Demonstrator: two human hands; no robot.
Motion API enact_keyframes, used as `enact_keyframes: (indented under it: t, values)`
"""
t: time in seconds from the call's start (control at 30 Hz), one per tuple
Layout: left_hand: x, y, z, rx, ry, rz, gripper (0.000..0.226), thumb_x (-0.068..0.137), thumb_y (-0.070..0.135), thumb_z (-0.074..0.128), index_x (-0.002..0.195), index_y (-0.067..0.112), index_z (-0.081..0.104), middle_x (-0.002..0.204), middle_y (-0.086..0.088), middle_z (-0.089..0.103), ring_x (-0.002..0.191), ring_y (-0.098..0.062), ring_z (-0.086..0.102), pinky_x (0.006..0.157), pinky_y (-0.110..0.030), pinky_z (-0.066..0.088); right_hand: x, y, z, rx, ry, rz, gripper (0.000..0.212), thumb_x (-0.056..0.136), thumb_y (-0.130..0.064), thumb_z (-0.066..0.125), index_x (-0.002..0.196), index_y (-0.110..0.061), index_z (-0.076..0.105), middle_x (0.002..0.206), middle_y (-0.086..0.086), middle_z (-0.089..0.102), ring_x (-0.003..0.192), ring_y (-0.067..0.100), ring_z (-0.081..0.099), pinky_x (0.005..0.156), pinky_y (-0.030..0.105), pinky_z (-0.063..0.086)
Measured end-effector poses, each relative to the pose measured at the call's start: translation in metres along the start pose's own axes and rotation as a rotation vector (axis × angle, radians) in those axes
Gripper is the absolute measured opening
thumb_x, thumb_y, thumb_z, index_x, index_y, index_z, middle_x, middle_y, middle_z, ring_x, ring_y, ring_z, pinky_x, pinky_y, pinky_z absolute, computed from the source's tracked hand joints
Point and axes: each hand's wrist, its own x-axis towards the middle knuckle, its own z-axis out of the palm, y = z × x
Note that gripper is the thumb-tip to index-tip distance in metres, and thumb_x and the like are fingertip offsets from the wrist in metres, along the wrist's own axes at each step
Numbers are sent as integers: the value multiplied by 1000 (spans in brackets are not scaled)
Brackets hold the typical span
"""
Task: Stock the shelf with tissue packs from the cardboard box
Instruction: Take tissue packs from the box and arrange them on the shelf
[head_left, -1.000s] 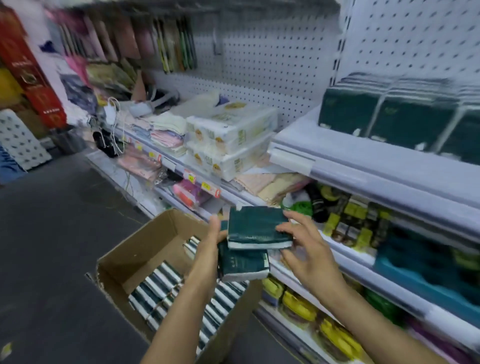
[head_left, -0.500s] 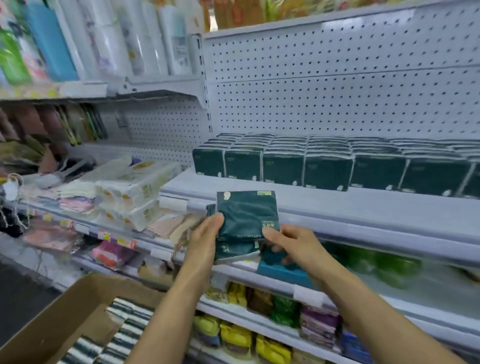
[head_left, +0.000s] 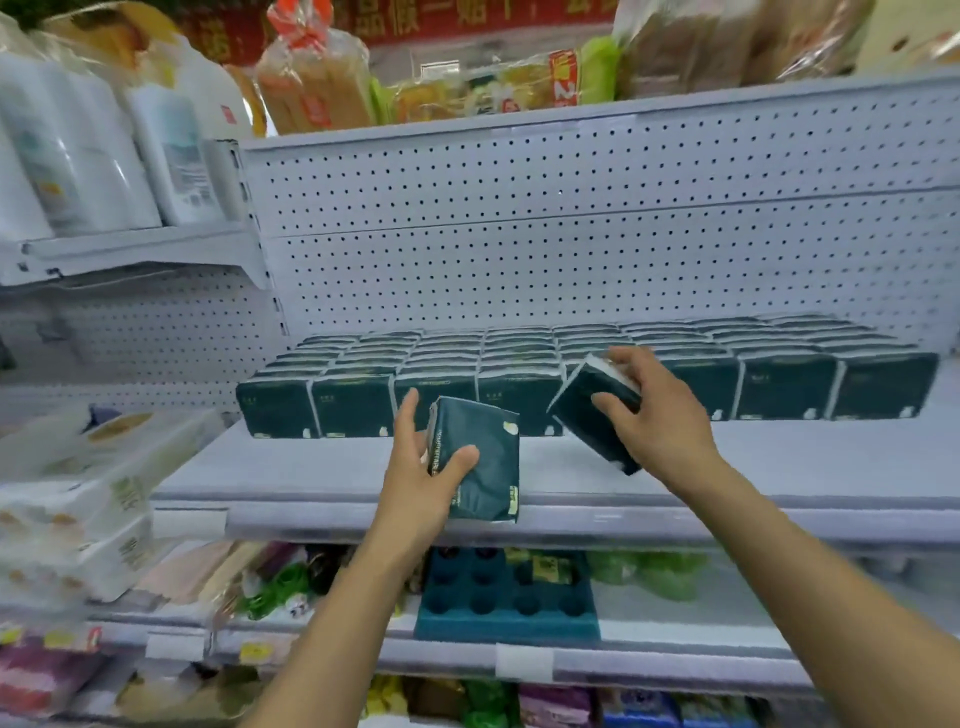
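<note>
My left hand (head_left: 423, 473) grips a dark green tissue pack (head_left: 480, 460) upright over the front edge of the grey shelf (head_left: 322, 467). My right hand (head_left: 657, 415) holds a second dark green tissue pack (head_left: 582, 410), tilted, just in front of the stocked row. Several rows of matching green packs (head_left: 519, 364) fill the back of the shelf against the pegboard. A bare strip of shelf runs in front of them. The cardboard box is out of view.
White tissue bundles (head_left: 78, 499) stack on the lower shelf at left. White paper rolls (head_left: 78, 150) sit on an upper left shelf. A teal tray (head_left: 506, 597) and green items lie on the shelf below. Bagged goods (head_left: 467, 78) top the unit.
Both hands rose from the box to the shelf. The two stacked packs were split, one in each hand, and the right one moved toward the row. The box left the view.
</note>
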Motion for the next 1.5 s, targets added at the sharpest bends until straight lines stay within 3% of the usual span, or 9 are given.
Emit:
enact_keyframes:
  t: [0.13, 0.3, 0.5, 0.67, 0.97, 1.07, 1.2, 1.37, 1.5]
  values:
    - [33, -5, 14, 0, -39, -40, 66, 90, 25, 70, 144, 36, 34, 132, 1, 56, 116, -14, 58, 90, -37, 57, 22, 29, 5, -410, -227, -62, 37, 95, -34, 60, 128, -25, 48, 124, 1, 62, 99, 28, 60, 87, 37, 45]
    - [64, -16, 22, -28, -119, -80, 52, 89, 26, 72, 130, 42, 46, 129, -1, 59, 112, -18, 62, 86, -43, 59, 22, 61, 19, -695, -61, -261, 46, 77, -37, 78, 120, -29, 65, 120, 0, 65, 108, 27, 58, 90, 46, 39]
    - [88, -24, 28, -90, -191, -105, 41, 85, 27, 77, 110, 52, 55, 131, 0, 58, 124, -22, 54, 93, -47, 56, 31, 82, 38, -620, 39, -294, 61, 67, -30, 87, 124, -22, 64, 120, 10, 61, 107, 34, 58, 85, 48, 48]
    - [102, -23, 25, -142, -241, -118, 44, 86, 17, 75, 122, 37, 57, 124, 2, 63, 110, -9, 62, 72, -23, 58, 53, 85, 51, -465, 47, -319, 48, 75, -20, 82, 116, -10, 60, 121, 7, 59, 106, 30, 57, 91, 40, 47]
    - [111, -23, 22, -133, -299, -112, 46, 82, 20, 79, 120, 39, 61, 128, 5, 63, 126, -14, 54, 96, -39, 55, 62, 90, 53, -562, 91, -316, 42, 83, -29, 75, 120, -14, 63, 132, 9, 56, 119, 31, 54, 105, 50, 37]
    - [112, -18, 27, -109, -328, -90, 43, 83, 26, 78, 123, 36, 65, 125, 6, 67, 122, -14, 58, 96, -38, 54, 54, 65, 47, -334, 175, -312, 34, 95, -34, 60, 124, -18, 60, 127, 2, 59, 115, 20, 53, 96, 38, 42]
    - [104, 8, 45, -92, -331, -15, 21, 96, 33, 60, 106, 23, 75, 100, -1, 76, 92, -12, 70, 79, -26, 56, 44, 17, 31, 385, -288, 58, 30, 92, -44, 61, 119, -30, 60, 103, -8, 69, 95, 12, 64, 72, 25, 51]
    - [97, 17, 71, -38, -177, 68, 36, 101, 43, 44, 101, 22, 74, 92, 5, 74, 83, -6, 66, 69, -14, 52, 41, 33, 9, 558, -334, 131, 29, 86, -22, 73, 113, -22, 64, 100, -3, 74, 93, 13, 71, 74, 26, 56]
    - [102, -5, 84, 469, -115, 433, 28, 101, 32, 52, 127, 28, 61, 123, 16, 58, 118, -6, 50, 101, -28, 41, 32, 72, -21, 596, -269, 236, 31, 85, -13, 73, 112, -17, 58, 96, 4, 75, 88, 19, 72, 64, 25, 55]
